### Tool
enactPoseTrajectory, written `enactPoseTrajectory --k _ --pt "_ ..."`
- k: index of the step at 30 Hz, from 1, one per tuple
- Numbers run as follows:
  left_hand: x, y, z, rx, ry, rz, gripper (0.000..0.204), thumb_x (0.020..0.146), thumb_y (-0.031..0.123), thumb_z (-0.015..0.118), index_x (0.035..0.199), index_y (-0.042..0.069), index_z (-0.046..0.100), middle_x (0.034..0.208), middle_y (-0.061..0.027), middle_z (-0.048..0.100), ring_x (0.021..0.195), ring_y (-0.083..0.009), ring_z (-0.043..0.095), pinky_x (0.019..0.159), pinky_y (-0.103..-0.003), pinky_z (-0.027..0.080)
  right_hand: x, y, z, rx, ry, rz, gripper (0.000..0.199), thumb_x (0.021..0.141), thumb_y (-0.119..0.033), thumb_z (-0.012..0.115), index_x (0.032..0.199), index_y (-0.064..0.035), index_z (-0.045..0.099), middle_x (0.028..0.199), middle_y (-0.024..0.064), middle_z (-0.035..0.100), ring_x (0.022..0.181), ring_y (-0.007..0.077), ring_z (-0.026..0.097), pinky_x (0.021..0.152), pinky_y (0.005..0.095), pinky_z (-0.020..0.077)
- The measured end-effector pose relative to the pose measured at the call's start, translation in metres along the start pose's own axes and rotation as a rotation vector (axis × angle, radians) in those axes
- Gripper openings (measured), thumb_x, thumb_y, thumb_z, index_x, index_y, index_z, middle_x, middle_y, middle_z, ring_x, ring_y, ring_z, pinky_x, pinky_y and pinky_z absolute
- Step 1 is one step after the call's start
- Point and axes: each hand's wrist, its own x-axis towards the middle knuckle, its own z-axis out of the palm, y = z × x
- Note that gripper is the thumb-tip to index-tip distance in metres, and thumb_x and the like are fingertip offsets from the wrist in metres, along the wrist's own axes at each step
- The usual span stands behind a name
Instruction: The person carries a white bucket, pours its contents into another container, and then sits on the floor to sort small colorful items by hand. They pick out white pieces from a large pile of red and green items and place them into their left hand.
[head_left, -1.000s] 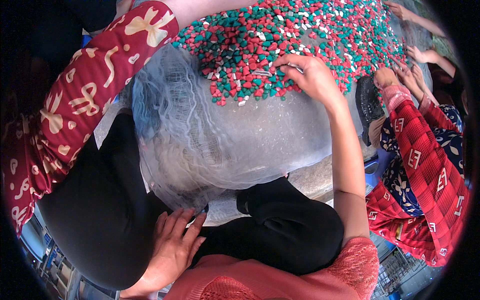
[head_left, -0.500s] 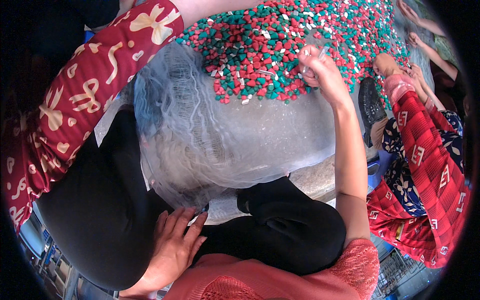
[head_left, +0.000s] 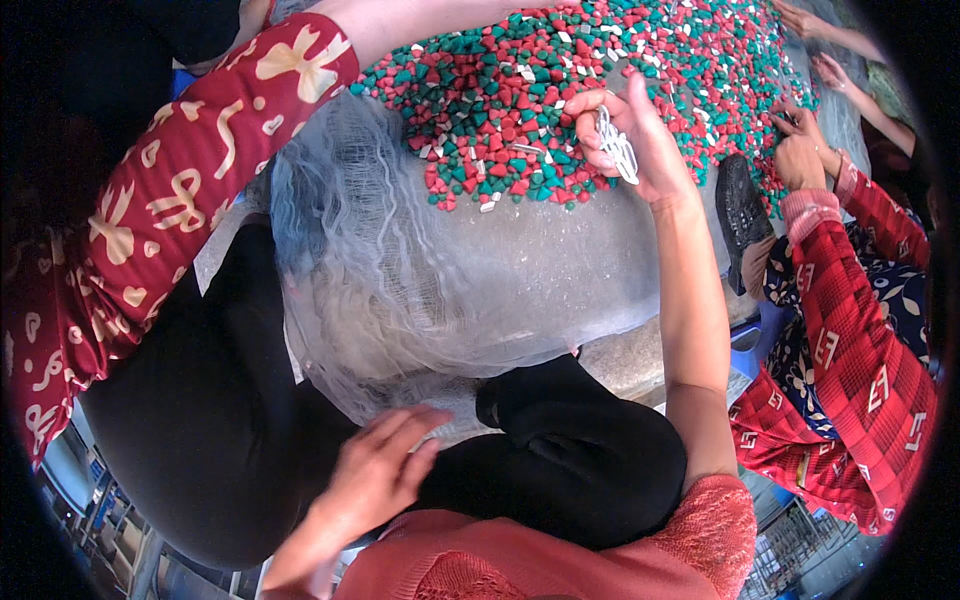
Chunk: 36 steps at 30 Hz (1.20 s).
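Observation:
A wide heap of small red and green pieces (head_left: 510,110), many cone-shaped and mixed with white bits, covers the far part of a pale sheet (head_left: 540,265). At the heap's near edge my right hand (head_left: 655,145) is raised, palm partly in view. Its fingers curl around several white oblong pieces (head_left: 616,150), bunched together in the palm. My left hand (head_left: 382,462) is over my lap, above my dark trouser leg. The fingers there are stretched out, slightly blurred, and nothing shows in them.
Across the upper left reaches another person's arm in a dark red patterned sleeve (head_left: 190,190); its hand is out of view. On the right, a co-worker in a red checked jacket (head_left: 850,330) has a hand (head_left: 800,150) at the heap. A dark shoe (head_left: 740,215) lies beside the sheet.
My right hand has turned so its palm shows, revealing the bunch of white pieces. My left hand has lifted slightly to the right. The co-worker's hand on the right has shifted.

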Motion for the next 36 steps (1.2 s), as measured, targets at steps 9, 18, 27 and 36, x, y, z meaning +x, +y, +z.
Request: enactPoseTrajectory --k 9,18,27,36 --pt "0.193 0.006 0.042 0.147 0.637 0.467 0.013 0.078 0.003 0.057 0.091 0.003 0.06 0.088 -0.0118 0.059 0.083 -0.0286 0.057 0.074 -0.035 0.045 0.008 0.018 -0.011 -1.157 0.269 -0.206 0.023 0.078 -0.028 0.06 0.088 -0.0082 0.065 0.069 0.0079 0.062 0.067 0.024 0.059 0.064 0.0351 0.0453" --pt "0.256 -0.015 0.033 0.643 0.788 0.289 0.019 0.073 0.012 0.062 0.092 0.011 0.058 0.091 -0.0061 0.054 0.084 -0.0255 0.053 0.072 -0.038 0.042 0.02 0.027 0.015 -1.611 0.45 -0.29 0.02 0.074 -0.025 0.062 0.082 -0.0065 0.064 0.066 0.0159 0.062 0.062 0.0287 0.062 0.059 0.0399 0.0476" --pt "0.254 -0.021 -0.004 -0.631 0.527 0.171 0.018 0.085 0.011 0.055 0.098 -0.001 0.052 0.089 -0.0097 0.061 0.079 -0.0129 0.061 0.065 -0.022 0.047 -0.016 -0.002 -0.044 0.169 -0.086 -0.142 0.023 0.082 -0.025 0.053 0.094 -0.0056 0.051 0.07 -0.0008 0.047 0.05 0.0052 0.036 0.039 0.0193 0.0228" --pt "0.266 -0.016 -0.008 0.259 0.642 0.341 0.024 0.082 0.006 0.043 0.097 0.009 0.062 0.089 -0.016 0.061 0.075 -0.0272 0.061 0.066 -0.037 0.048 0.035 -0.005 -0.047 -1.338 0.571 -0.079 0.04 0.079 -0.04 0.056 0.096 -0.004 0.062 0.093 0.0182 0.063 0.092 0.0322 0.059 0.079 0.0427 0.0438"
